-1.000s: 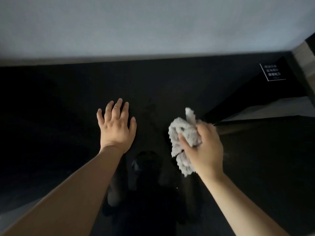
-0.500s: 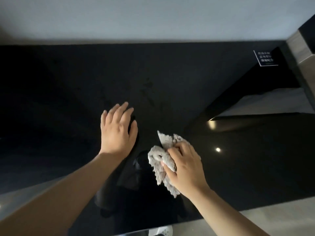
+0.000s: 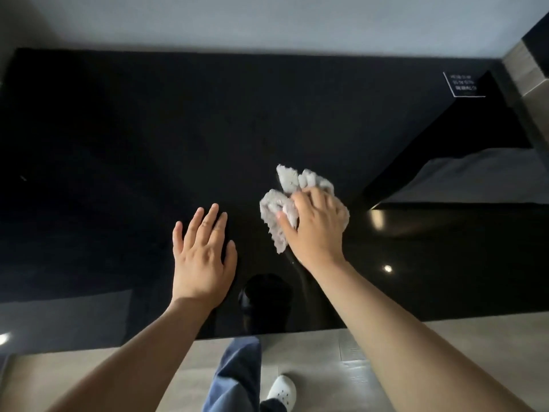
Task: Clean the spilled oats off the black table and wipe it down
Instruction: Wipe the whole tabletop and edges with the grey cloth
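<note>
Nearest the camera, a blue trouser leg [image 3: 237,376] and a white shoe [image 3: 282,391] stand on the pale floor [image 3: 312,352], right at the near edge of the black table [image 3: 124,138]. The table is glossy and mirrors the lights and the person's head.

Just past that edge, the left hand [image 3: 202,257] lies flat on the table with straight fingers slightly spread. It holds nothing and seems to be there as a brace.

Beside it and a little farther in, the right hand [image 3: 316,230] has its fingers curled over a bunched grey-white cloth [image 3: 274,209] and presses it onto the surface. Loose folds stick out past the fingertips and the thumb.

The cloth looks soft, light and fluffy, and will likely crumple to whatever shape the hand gives it. A grip across the middle of the wad, palm on top, should keep a wide face flat on the slick top. Held too loosely, it could let the folds trail and smear.

No oats show on the dark surface, though small flakes would be hard to spot here.

Farther back the table runs bare to a small printed card [image 3: 463,84] in the far right corner, under a pale wall [image 3: 267,22].
</note>
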{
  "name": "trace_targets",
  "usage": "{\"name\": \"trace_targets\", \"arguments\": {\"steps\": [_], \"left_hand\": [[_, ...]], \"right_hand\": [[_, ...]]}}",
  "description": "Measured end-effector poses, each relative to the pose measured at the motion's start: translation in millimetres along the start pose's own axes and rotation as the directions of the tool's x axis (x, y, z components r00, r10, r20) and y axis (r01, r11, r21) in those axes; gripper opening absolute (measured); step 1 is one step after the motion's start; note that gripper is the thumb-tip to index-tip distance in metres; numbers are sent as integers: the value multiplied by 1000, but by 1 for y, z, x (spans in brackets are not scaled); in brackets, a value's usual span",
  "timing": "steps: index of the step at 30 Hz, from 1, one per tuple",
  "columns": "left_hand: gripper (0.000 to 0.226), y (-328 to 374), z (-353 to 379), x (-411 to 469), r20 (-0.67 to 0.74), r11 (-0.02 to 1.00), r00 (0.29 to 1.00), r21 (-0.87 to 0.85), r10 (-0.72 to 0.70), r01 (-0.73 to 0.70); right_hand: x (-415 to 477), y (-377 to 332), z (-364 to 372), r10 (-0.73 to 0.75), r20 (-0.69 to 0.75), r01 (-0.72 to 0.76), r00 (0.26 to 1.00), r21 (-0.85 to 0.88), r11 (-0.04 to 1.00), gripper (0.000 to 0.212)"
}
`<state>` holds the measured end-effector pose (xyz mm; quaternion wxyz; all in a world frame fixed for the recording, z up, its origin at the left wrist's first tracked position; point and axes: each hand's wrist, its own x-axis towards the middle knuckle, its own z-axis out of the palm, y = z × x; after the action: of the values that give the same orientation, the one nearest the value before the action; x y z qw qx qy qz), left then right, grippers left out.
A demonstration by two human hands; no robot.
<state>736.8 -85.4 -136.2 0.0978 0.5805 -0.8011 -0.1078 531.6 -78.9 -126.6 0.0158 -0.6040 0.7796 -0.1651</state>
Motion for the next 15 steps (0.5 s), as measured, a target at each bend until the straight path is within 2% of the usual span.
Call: {"name": "trace_targets", "arguments": {"steps": [3,5,15], "left_hand": [[57,0,1,1,-9,1000,1000,-3,2,-2],[58,0,0,0,-12,1000,1000,3,0,0],[53,6,-2,-3,35,999,999,42,3,-4]], "right_hand": [[-51,4,-12,-111,-26,112,994,85,990,23],[-81,5,-21,-143,9,141,990,119,983,22],[-155,19,-58,-171,248,126,953,188,974,26]]}}
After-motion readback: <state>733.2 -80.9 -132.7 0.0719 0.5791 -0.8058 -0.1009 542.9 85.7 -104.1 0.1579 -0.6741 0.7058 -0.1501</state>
